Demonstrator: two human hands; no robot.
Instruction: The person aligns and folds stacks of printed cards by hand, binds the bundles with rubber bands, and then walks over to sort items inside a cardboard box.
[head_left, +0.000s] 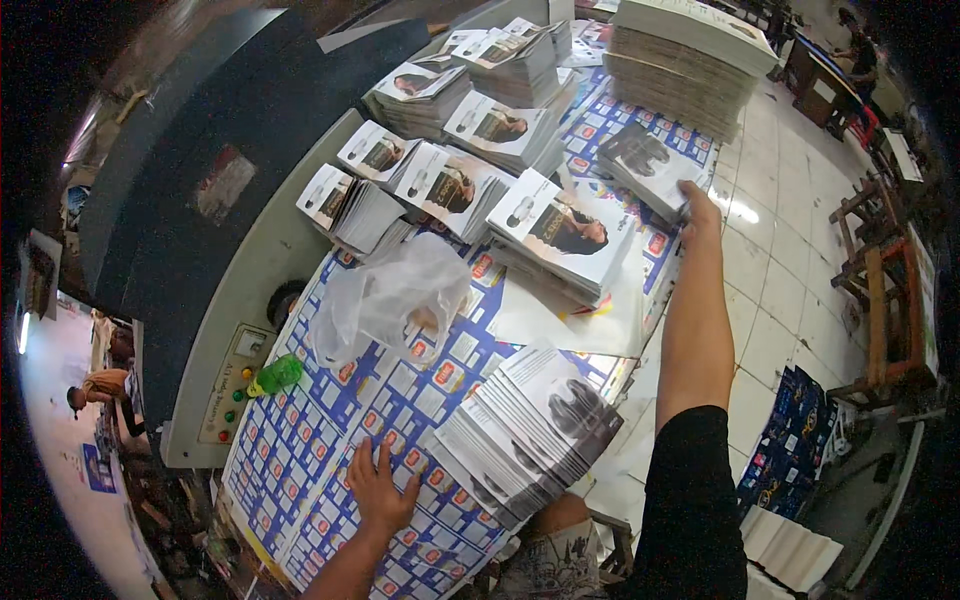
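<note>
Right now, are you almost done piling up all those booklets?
Partly. Many booklet piles already sit at the table's far end. The right hand grips one bundle out there, while the left hand rests flat on the printed sheet. A fanned stack close by still waits.

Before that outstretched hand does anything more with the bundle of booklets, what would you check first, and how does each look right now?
1. Right hand grips the booklet bundle: ok.
2. Left hand lies flat on the printed sheets: ok.
3. Fanned booklet stack near the table edge sits steady: not ok, it leans and overhangs.
4. Plastic bag lies away from both hands: ok.
5. Tall stack behind the bundle stands straight: ok.
6. Bundle's underside supported: cannot tell.
</note>
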